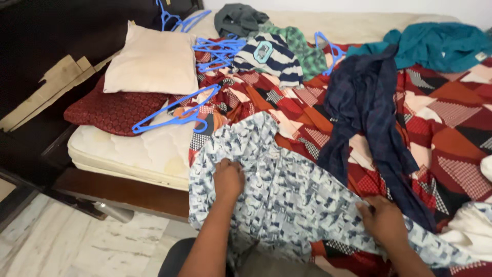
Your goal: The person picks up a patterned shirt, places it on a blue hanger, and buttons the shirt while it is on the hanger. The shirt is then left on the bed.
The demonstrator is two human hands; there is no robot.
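Two hands press a blue-and-white patterned shirt (287,190) on the bed (143,154): left hand (228,177) with its grip bunching the cloth, right hand (383,220) pinching its edge. Beyond the shirt lie a navy checked shirt (366,102), two pillows and several blue hangers (177,115).

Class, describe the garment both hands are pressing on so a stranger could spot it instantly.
Start at the bed with the red patterned bedspread. At its near edge lies a pale shirt under the left hand and right hand. Unlike the dark navy garment beside it, it is whitish with small grey-blue geometric prints.
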